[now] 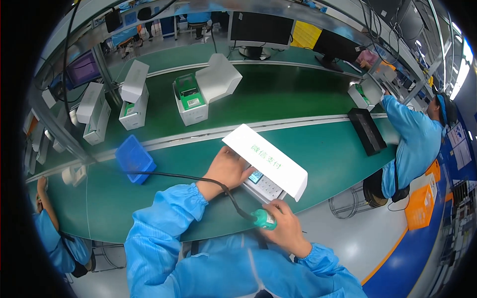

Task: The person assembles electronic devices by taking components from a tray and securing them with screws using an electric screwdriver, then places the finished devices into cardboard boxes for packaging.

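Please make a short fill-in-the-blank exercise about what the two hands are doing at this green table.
1. The left hand rests on a white device that has a keypad and a small ____.
2. The right hand grips a green plug at the end of a ____ cable.
3. The open white lid of the device carries lettering in the colour ____.
4. To the left of the hands, a ____ tray lies on the table.

Missing words: screen; black; green; blue
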Action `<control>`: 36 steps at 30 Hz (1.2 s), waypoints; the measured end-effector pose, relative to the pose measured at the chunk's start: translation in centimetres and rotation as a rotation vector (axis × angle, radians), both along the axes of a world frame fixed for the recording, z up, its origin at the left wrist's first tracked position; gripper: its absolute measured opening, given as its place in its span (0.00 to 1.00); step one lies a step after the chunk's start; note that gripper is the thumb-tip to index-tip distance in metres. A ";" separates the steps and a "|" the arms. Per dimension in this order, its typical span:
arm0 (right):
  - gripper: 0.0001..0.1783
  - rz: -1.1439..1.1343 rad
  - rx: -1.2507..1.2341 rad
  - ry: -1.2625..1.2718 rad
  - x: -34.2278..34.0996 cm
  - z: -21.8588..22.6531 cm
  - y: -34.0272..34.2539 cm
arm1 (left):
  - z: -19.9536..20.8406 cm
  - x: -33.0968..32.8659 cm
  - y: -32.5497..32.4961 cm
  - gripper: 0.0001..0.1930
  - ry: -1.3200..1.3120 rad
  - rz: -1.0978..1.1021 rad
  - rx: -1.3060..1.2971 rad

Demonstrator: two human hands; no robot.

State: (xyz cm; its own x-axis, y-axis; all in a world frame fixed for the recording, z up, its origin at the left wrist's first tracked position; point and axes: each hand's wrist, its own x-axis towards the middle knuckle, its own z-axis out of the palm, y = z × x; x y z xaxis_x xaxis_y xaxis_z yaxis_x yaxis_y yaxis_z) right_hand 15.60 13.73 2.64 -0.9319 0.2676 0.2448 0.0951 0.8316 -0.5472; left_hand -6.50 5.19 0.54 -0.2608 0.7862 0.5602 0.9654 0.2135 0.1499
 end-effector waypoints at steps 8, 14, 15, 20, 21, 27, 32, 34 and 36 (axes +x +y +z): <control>0.27 -0.008 0.030 0.053 0.7 -1.1 0.5 | 2.0 -0.6 0.1 0.21 -0.743 0.007 -0.024; 0.26 -0.010 0.008 0.056 0.7 -1.3 1.3 | 3.5 -1.3 0.6 0.22 -1.546 -0.411 0.299; 0.26 0.002 0.006 0.054 0.6 -1.1 1.3 | 2.7 -1.5 0.9 0.21 -1.560 -0.332 0.325; 0.25 0.013 0.011 0.073 0.1 -1.1 1.6 | 1.9 -0.2 3.3 0.12 -0.777 0.223 0.226; 0.25 0.016 0.013 0.068 0.1 -1.0 1.6 | 1.6 0.1 3.6 0.13 -0.377 0.229 0.309; 0.24 -0.019 -0.175 0.197 0.0 1.9 2.0 | 1.9 1.5 4.1 0.10 -0.128 0.252 0.316; 0.26 -0.175 -0.164 0.339 -0.9 4.0 4.3 | 1.1 9.0 1.8 0.14 -0.355 -0.308 0.130; 0.26 -0.202 0.047 0.408 -2.1 5.2 5.5 | 0.3 10.2 1.2 0.15 -0.313 -0.300 0.100; 0.26 -0.369 -0.124 0.264 -2.5 4.8 7.6 | 0.0 10.1 1.0 0.18 -0.251 -0.295 0.036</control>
